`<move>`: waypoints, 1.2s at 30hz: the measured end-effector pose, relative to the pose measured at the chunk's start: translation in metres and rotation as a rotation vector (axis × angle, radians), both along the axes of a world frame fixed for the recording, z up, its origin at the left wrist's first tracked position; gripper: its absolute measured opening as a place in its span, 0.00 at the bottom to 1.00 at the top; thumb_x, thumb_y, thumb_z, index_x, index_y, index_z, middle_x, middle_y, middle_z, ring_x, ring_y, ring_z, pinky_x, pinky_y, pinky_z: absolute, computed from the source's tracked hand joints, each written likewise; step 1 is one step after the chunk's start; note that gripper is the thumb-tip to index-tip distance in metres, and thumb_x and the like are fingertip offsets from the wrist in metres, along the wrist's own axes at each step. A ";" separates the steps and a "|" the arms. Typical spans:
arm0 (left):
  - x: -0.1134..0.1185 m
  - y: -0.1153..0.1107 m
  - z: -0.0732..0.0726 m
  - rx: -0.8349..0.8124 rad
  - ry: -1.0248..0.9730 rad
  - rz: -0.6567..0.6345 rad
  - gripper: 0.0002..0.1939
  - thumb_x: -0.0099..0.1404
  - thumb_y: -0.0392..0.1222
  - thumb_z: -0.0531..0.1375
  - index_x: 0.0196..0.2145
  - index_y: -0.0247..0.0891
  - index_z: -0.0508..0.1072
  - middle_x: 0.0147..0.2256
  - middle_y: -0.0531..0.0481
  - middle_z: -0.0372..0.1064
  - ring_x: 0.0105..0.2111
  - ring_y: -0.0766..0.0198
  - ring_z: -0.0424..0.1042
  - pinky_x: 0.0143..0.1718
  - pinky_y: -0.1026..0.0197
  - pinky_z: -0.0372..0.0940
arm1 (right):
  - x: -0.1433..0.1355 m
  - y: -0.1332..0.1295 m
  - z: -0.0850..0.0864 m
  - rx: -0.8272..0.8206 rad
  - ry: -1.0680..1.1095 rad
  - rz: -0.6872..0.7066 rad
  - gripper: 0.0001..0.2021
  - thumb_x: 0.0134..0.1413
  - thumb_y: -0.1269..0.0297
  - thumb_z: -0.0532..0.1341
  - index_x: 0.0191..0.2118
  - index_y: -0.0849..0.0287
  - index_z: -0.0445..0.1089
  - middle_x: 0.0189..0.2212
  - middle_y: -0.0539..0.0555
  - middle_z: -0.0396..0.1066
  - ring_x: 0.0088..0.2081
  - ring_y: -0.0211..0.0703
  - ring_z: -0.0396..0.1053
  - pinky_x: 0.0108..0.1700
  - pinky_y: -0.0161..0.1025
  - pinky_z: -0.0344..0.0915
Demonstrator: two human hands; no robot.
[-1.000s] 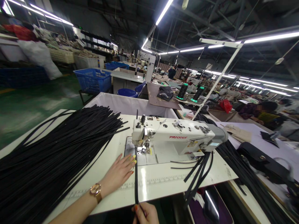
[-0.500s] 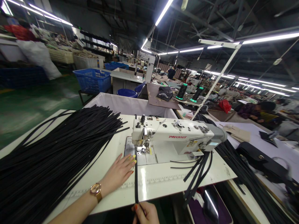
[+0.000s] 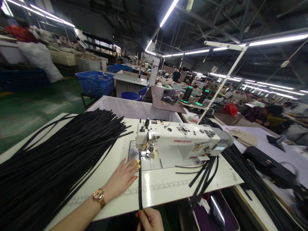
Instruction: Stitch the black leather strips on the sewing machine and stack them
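Note:
A white sewing machine [image 3: 178, 138] stands on the pale table [image 3: 168, 186]. One black strip [image 3: 140, 186] runs from under its needle area down past the table's front edge. Flat on the table, my left hand [image 3: 124, 176] has its fingers spread, the fingertips touching the strip's left side near the metal plate. At the front edge my right hand [image 3: 150, 219] pinches the strip's near end between thumb and fingers. A large pile of black strips [image 3: 60, 157] lies on the left. Shorter black strips [image 3: 204, 179] hang over the edge at the right.
Behind the table is a white cloth-lined bin [image 3: 127, 107]. Two black thread cones [image 3: 187, 94] and a thread stand [image 3: 223, 81] rise behind the machine. A blue basket [image 3: 96, 82] is at the back left. Below the right edge sits an open drawer [image 3: 204, 218].

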State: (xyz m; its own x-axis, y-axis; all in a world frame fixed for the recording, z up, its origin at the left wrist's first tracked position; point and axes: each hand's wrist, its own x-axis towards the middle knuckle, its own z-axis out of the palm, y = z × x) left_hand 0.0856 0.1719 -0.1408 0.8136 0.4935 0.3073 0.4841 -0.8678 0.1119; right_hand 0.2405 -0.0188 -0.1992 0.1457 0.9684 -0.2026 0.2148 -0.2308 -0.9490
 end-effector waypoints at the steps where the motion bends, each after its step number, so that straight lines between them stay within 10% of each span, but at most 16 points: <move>1: 0.000 0.000 0.000 0.000 -0.002 -0.001 0.20 0.74 0.48 0.49 0.60 0.43 0.65 0.62 0.49 0.62 0.63 0.51 0.56 0.63 0.38 0.48 | -0.001 0.000 -0.001 -0.007 0.011 -0.003 0.32 0.58 0.35 0.52 0.33 0.63 0.76 0.14 0.51 0.66 0.16 0.35 0.60 0.19 0.31 0.48; 36: 0.000 0.001 -0.003 0.024 -0.046 -0.008 0.20 0.74 0.49 0.49 0.60 0.45 0.66 0.60 0.48 0.64 0.63 0.53 0.58 0.64 0.40 0.47 | -0.002 0.000 0.003 -0.011 -0.007 -0.018 0.36 0.55 0.31 0.49 0.29 0.63 0.74 0.12 0.50 0.65 0.15 0.34 0.59 0.20 0.31 0.50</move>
State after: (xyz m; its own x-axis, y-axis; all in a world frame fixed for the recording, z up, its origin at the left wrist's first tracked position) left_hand 0.0861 0.1727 -0.1443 0.8023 0.4790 0.3561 0.4719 -0.8744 0.1129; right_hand 0.2384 -0.0186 -0.1962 0.1649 0.9632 -0.2122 0.2166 -0.2452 -0.9449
